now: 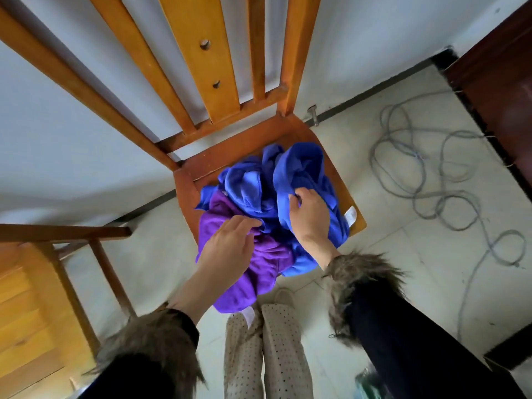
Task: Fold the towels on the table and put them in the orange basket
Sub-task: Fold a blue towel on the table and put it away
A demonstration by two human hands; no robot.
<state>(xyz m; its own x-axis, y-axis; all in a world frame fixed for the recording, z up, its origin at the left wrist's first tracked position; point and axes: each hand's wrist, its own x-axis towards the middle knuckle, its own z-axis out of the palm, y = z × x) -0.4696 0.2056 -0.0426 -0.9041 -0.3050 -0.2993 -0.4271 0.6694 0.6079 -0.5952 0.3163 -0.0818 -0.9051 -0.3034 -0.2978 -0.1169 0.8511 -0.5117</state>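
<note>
Blue towels (288, 180): crumpled heap on the seat of a wooden chair (198, 165), spilling over its front edge; white label at the right edge. Purple towel (253, 272): bunched at the seat's front left corner, hanging over the edge. Right hand (309, 216): fingers curled round a fold of blue towel. Left hand (230, 243): fingertips pressed into the cloth where purple meets blue; whether it grasps cannot be told. Fur-trimmed dark sleeves (359, 283). Grey cable (431, 180) coiled on the tiled floor, right of the chair.
</note>
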